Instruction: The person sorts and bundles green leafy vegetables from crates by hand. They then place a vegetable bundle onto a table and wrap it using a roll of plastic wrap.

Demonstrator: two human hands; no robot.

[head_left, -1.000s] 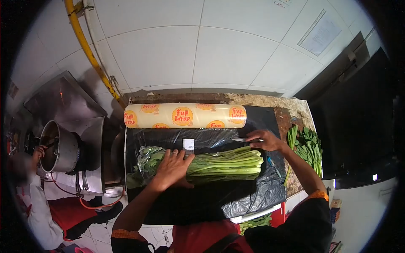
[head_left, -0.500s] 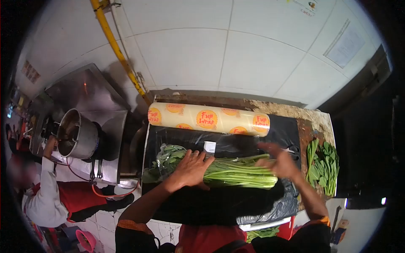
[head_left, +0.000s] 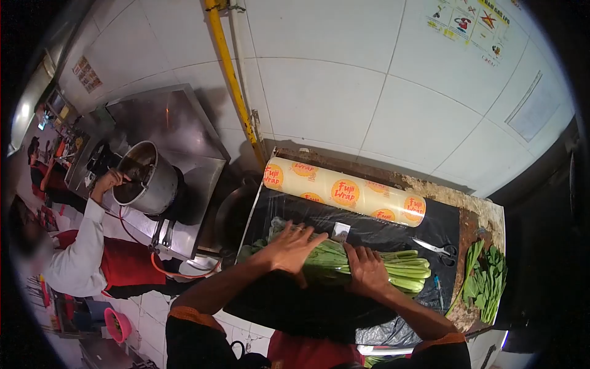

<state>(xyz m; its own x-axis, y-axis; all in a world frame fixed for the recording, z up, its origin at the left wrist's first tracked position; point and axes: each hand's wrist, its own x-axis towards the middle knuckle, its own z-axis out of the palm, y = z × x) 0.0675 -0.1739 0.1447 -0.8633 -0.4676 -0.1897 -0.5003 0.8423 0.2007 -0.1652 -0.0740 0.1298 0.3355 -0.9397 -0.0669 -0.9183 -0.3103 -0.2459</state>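
A bundle of leafy green vegetables (head_left: 409, 269) lies on black plastic, its pale stems pointing right. Clear film glints over its leafy left end. My left hand (head_left: 290, 251) rests across the leaves, fingers stretched and spread. My right hand (head_left: 367, 269) is wrapped over the middle of the bundle, where the stems begin; its fingertips are at the far side. Just beyond the bundle, between my hands, is a small white label (head_left: 340, 231). Scissors (head_left: 435, 248) with dark handles lie to the right of the label, and a pen (head_left: 439, 292) lies right of the stems.
A Fuji Wrap roll (head_left: 345, 192) lies along the table's back. Loose greens (head_left: 487, 280) sit at the right edge. To the left, another person's hand is at a large pot (head_left: 144, 178) on a steel stove (head_left: 196, 184). A pink basin (head_left: 117, 325) stands lower left.
My right hand has moved left from the stem ends onto the bundle's middle, uncovering the scissors and pen. My left hand stays over the leaves, fingers more spread. The camera view has shifted left.
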